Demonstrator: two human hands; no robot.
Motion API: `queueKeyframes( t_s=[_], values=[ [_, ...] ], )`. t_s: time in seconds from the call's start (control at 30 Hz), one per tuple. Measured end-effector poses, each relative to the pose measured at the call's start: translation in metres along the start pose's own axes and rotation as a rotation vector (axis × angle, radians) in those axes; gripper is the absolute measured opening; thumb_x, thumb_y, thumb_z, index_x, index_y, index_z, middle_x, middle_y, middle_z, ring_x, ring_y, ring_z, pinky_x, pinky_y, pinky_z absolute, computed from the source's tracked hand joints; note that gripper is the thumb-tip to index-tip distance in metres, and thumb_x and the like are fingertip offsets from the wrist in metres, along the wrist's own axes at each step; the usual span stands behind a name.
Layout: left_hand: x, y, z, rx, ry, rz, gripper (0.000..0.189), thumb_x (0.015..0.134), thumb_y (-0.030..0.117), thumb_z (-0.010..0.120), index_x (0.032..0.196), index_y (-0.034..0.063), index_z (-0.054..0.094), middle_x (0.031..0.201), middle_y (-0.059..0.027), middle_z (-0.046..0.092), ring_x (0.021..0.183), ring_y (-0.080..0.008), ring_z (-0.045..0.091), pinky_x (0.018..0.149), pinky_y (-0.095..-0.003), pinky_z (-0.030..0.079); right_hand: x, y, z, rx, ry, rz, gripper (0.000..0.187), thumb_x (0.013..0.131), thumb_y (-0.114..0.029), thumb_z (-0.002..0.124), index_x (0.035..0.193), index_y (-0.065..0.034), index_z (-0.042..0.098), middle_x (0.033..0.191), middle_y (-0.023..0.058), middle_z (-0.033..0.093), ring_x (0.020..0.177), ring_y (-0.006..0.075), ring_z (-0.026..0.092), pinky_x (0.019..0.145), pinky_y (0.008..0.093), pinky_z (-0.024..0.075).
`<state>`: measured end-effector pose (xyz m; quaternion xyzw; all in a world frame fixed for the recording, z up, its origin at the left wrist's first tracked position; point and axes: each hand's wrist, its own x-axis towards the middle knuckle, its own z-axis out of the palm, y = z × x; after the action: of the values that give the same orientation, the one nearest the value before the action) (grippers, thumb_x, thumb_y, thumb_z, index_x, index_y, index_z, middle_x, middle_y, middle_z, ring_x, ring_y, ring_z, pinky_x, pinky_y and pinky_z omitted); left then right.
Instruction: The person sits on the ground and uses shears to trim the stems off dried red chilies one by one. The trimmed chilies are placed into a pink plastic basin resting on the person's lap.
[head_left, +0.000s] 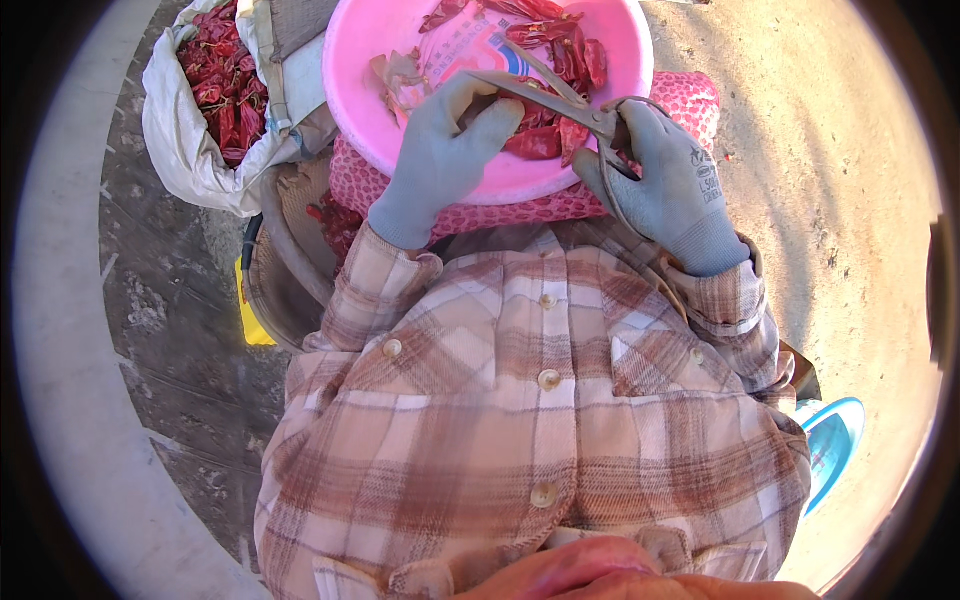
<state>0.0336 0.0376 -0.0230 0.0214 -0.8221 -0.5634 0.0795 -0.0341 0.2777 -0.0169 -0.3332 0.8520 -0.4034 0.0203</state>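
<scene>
My right hand (667, 180), in a grey-blue work glove, grips a pair of metal scissors (555, 101) by the handles. Their blades are parted and point left. The gloved fingers of my left hand (450, 142) are curled under the lower blade's tip; whether they pinch anything is hidden. Both hands are above the near part of a pink plastic basin (352, 112). Dried red chilies (536, 142) lie along its right and far sides. Pale, dry scraps (401, 82) are at the basin's left, beside my left hand.
The basin rests on a pink patterned cloth bundle (686, 97). A white woven sack (169, 142) of dried red chilies (225, 90) stands at upper left. Beside my left sleeve is a dark-rimmed container (277, 281), with a yellow object (255, 315) behind. A blue-rimmed item (844, 442) lies at right.
</scene>
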Motion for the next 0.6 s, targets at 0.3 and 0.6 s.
queueKeyframes(
  t_s=[0.3,0.6],
  values=[
    [-0.019,-0.010,-0.002,-0.004,0.009,0.110,0.032,0.100,0.017,0.072,0.125,-0.0012,0.066,0.107,-0.0083,0.074,0.095,-0.0116,0.066,0.085,-0.0285,0.055,-0.003,-0.018,0.001,-0.162,0.001,-0.142,0.041,0.085,-0.037,0.079,0.099,-0.0045,0.059,0.094,0.0196,0.067,0.095,0.0408,0.066,0.084,0.0508,0.0527],
    [-0.023,-0.019,0.003,-0.236,0.028,0.123,0.029,0.101,0.012,0.069,0.126,-0.0016,0.066,0.103,-0.0044,0.072,0.092,-0.0101,0.065,0.080,-0.0274,0.056,-0.009,-0.030,-0.003,-0.205,-0.054,-0.155,0.050,0.080,-0.040,0.084,0.104,-0.0036,0.059,0.094,0.0206,0.067,0.095,0.0419,0.067,0.084,0.0504,0.0533]
  ],
)
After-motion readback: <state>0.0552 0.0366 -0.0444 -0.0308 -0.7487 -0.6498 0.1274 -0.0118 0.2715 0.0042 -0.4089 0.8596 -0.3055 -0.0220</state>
